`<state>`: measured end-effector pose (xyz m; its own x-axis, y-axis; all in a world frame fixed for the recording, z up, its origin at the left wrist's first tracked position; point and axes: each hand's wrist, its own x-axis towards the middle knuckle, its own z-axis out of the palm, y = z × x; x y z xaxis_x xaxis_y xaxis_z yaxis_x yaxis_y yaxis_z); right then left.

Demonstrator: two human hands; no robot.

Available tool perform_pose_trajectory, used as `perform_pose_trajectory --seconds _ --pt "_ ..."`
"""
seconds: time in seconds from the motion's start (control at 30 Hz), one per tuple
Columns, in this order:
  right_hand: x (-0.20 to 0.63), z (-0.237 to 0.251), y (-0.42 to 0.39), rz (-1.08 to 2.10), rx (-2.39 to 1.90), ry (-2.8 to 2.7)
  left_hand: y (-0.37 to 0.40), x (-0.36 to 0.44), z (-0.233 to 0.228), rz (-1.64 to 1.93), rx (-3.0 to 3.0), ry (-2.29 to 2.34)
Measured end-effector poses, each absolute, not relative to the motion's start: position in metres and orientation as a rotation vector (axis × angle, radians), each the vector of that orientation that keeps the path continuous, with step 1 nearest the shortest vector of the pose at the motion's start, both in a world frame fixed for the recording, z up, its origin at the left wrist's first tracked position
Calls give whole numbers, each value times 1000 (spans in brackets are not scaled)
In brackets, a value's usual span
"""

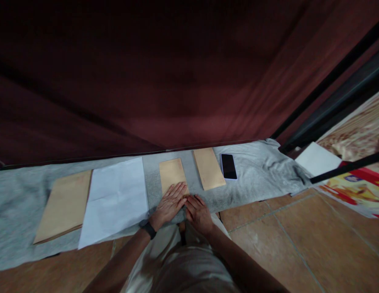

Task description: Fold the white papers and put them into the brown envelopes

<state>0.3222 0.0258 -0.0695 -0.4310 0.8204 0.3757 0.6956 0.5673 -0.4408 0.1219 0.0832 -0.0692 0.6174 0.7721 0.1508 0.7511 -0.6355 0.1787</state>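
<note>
A small brown paper envelope (171,171) lies on the grey cloth in front of me. My left hand (171,203), a dark band on its wrist, rests flat over the envelope's near part with the fingers stretched out. Against its thumb, my right hand (199,213) has its fingers bent and close together at the envelope's near right corner. What lies under those fingers is mostly hidden. To the right are a stack of brown envelopes (209,169) and a phone (228,167) with a dark screen.
White paper sheets (116,203) with fold creases lie at left, partly over larger brown envelopes (62,207). The grey cloth (259,171) covers a long narrow surface before a dark red curtain (177,81). Black bars (329,81) and a colourful printed box (357,185) stand at right, above a tiled floor (283,236).
</note>
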Motion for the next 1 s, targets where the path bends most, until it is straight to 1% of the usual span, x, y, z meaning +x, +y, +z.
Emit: perform_pose_trajectory --seconds 0.23,0.43,0.77,1.0 --pt "323 -66 26 332 -1185 -2227 53 115 -69 395 2790 1259" --pt "324 -64 26 359 -1171 -2214 33 109 -62 365 2798 1280" --pt "318 -63 22 259 -1164 -2293 14 98 -62 392 2817 1358" --pt "334 -64 22 209 -1231 -2271 6 86 -67 423 2799 1441"
